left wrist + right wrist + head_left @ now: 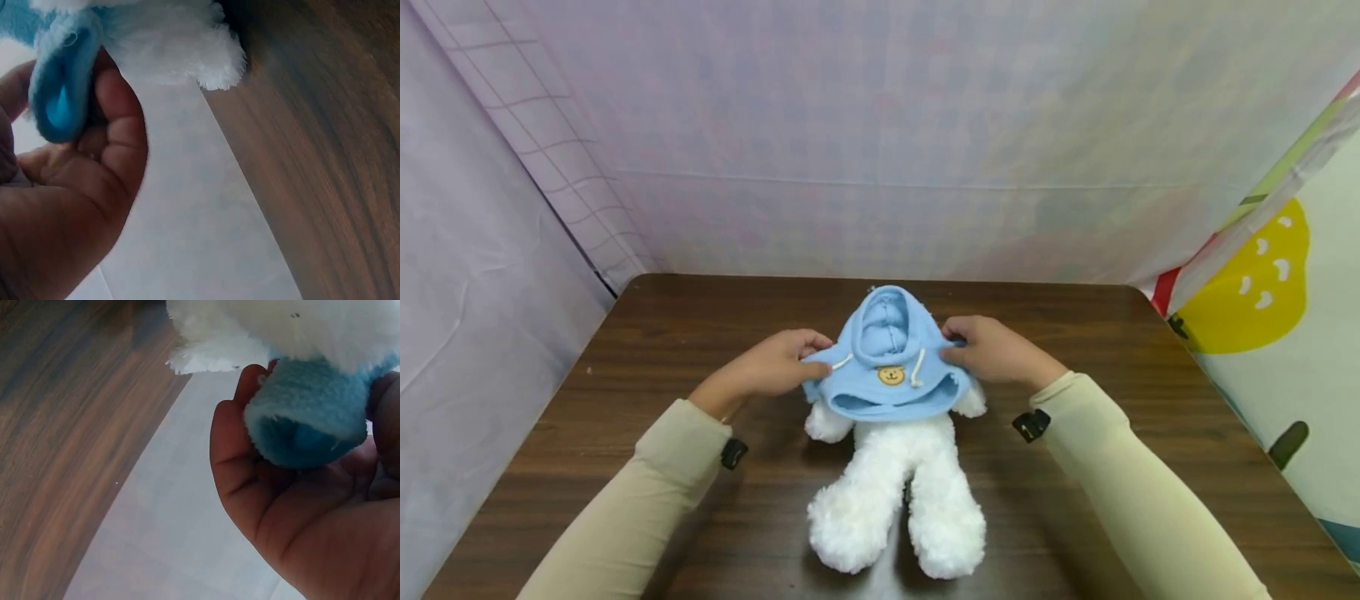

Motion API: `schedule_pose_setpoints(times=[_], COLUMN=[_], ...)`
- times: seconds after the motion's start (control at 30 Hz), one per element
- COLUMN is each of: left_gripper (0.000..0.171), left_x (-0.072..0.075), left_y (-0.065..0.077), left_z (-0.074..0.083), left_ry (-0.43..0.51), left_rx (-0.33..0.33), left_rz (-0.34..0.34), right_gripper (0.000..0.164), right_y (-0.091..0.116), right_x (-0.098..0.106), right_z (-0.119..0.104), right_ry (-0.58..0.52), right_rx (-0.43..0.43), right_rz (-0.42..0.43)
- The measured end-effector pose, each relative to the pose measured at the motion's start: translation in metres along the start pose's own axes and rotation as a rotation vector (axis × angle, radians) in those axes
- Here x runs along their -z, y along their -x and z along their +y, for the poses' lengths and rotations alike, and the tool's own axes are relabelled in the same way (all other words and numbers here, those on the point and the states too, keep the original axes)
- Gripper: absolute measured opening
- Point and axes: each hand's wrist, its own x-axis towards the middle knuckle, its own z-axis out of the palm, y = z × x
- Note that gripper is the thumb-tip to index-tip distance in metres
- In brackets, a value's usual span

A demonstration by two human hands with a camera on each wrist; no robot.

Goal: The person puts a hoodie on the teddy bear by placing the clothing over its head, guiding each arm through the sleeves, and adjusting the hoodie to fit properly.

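A small light-blue hoodie (pixel 857 379) with a bear-face patch and white drawstrings lies over the upper part of a white fluffy stuffed toy (pixel 898 467). The toy's legs point toward me, and its arms show below the hoodie's sides; the head is hidden. My left hand (pixel 778 362) pinches the hoodie's left sleeve, whose open cuff (pixel 44 122) shows in the left wrist view. On the other side my right hand (pixel 996 350) grips the right sleeve; the right wrist view shows its cuff (pixel 306 419) between thumb and fingers.
The toy lies on a dark brown wooden table (pixel 647 350). Behind the table hangs a pale checked curtain (pixel 880 167), with another white sheet (pixel 475 292) at the left. A wall with a yellow fruit print (pixel 1255 292) is at the right.
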Motion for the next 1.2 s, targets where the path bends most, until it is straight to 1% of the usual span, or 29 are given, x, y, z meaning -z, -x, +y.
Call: schedule_pose_setpoints(times=[0.03, 0.1, 0.17, 0.23, 0.3, 0.43, 0.5, 0.63, 0.7, 0.77, 0.83, 0.9, 0.93, 1.0, 1.07, 1.13, 1.2], left_gripper=[0.031, 0.026, 0.019, 0.016, 0.016, 0.018, 0.019, 0.020, 0.020, 0.018, 0.016, 0.016, 0.016, 0.017, 0.019, 0.019, 0.020], left_x=[0.000, 0.002, 0.005, 0.010, 0.016, 0.032, 0.040, 0.056, 0.062, 0.065, 0.065, 0.062, 0.059, 0.052, 0.043, 0.035, 0.027], left_y=[0.000, -0.001, -0.002, -0.003, -0.005, -0.011, -0.016, -0.028, -0.034, -0.041, -0.048, -0.055, -0.058, -0.065, -0.069, -0.072, -0.075], left_z=[0.000, 0.001, 0.004, 0.008, 0.012, 0.022, 0.026, 0.034, 0.036, 0.036, 0.033, 0.027, 0.023, 0.012, 0.001, -0.011, -0.021], left_ry=[-0.002, 0.003, 0.028, 0.064, 0.102, 0.147, 0.154, 0.134, 0.139, 0.154, 0.173, 0.187, 0.184, 0.171, 0.154, 0.106, 0.042], left_rx=[0.020, 0.050, 0.062, 0.060, 0.048, 0.014, -0.007, -0.049, -0.051, -0.037, -0.022, -0.004, 0.005, 0.029, 0.054, 0.065, 0.064], left_rz=[0.003, 0.015, 0.037, 0.068, 0.106, 0.174, 0.203, 0.275, 0.315, 0.361, 0.413, 0.461, 0.484, 0.508, 0.505, 0.495, 0.472], right_gripper=[0.009, 0.010, 0.012, 0.014, 0.015, 0.016, 0.018, 0.023, 0.024, 0.024, 0.023, 0.020, 0.020, 0.019, 0.020, 0.022, 0.024], right_y=[0.000, -0.001, -0.001, -0.003, -0.005, -0.013, -0.019, -0.033, -0.042, -0.051, -0.061, -0.071, -0.075, -0.084, -0.091, -0.097, -0.100], right_x=[0.000, 0.002, 0.005, 0.009, 0.016, 0.030, 0.038, 0.052, 0.056, 0.058, 0.055, 0.049, 0.045, 0.035, 0.025, 0.015, 0.005], right_z=[-0.001, -0.003, -0.006, -0.009, -0.013, -0.018, -0.021, -0.027, -0.029, -0.029, -0.028, -0.027, -0.025, -0.021, -0.015, -0.007, 0.002], right_ry=[0.004, 0.018, 0.029, 0.032, 0.020, -0.007, -0.009, -0.040, -0.070, -0.085, -0.075, -0.072, -0.063, -0.055, -0.059, -0.061, -0.089], right_rx=[-0.002, 0.000, 0.003, 0.002, 0.009, 0.036, 0.056, 0.043, 0.028, 0.024, 0.039, 0.060, 0.063, 0.065, 0.045, 0.018, -0.007], right_rz=[0.007, 0.030, 0.060, 0.101, 0.142, 0.225, 0.251, 0.290, 0.315, 0.350, 0.388, 0.420, 0.429, 0.433, 0.415, 0.401, 0.385])
